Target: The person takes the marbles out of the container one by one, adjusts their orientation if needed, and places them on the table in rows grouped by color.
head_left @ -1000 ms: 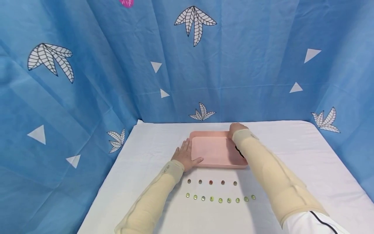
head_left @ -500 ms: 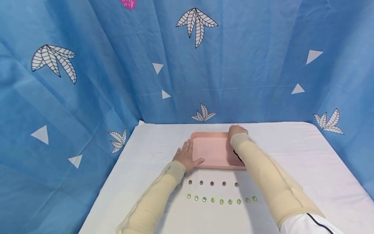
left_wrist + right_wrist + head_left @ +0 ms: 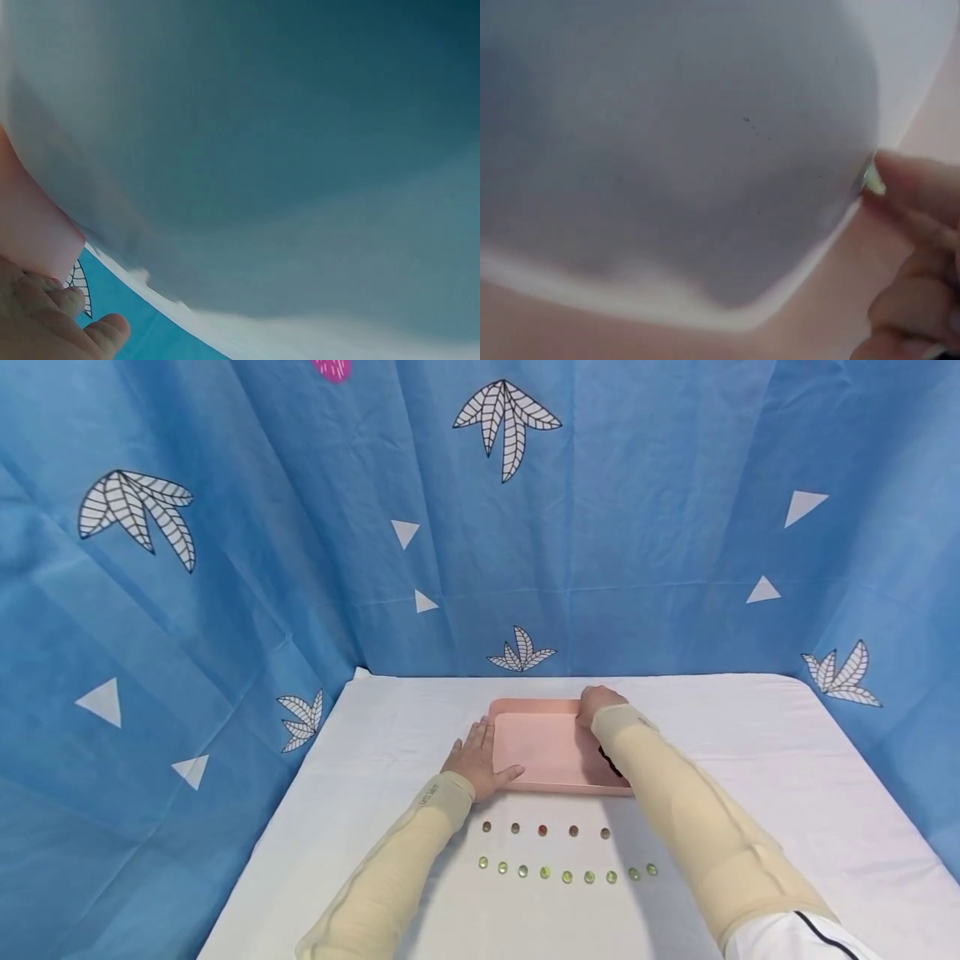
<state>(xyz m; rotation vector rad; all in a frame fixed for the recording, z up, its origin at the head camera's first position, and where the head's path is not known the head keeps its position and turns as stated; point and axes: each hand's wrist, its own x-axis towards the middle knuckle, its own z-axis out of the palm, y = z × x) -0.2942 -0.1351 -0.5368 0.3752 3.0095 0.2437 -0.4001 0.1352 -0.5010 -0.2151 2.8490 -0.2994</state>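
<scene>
A shallow pink tray (image 3: 534, 747) lies near the far side of the white table. My left hand (image 3: 477, 768) rests against the tray's left side, fingers straight and thumb over the near left corner. In the left wrist view its fingers (image 3: 71, 304) touch the tray's outer wall (image 3: 34, 225). My right hand (image 3: 598, 706) is over the tray's far right part, knuckles up. The right wrist view shows thumb and finger pinching a small shiny glass bead (image 3: 873, 180) with a pale green part. The forearm hides the tray's right end.
In front of the tray lies a row of several dark and reddish glass beads (image 3: 543, 831). Nearer is a longer row of several green beads (image 3: 567, 877). A blue patterned curtain (image 3: 637, 527) hangs behind and beside the table (image 3: 720, 727).
My right hand has shifted slightly left and nearer over the tray's far right part. My left hand stays against the tray's left side, and the bead rows have not moved.
</scene>
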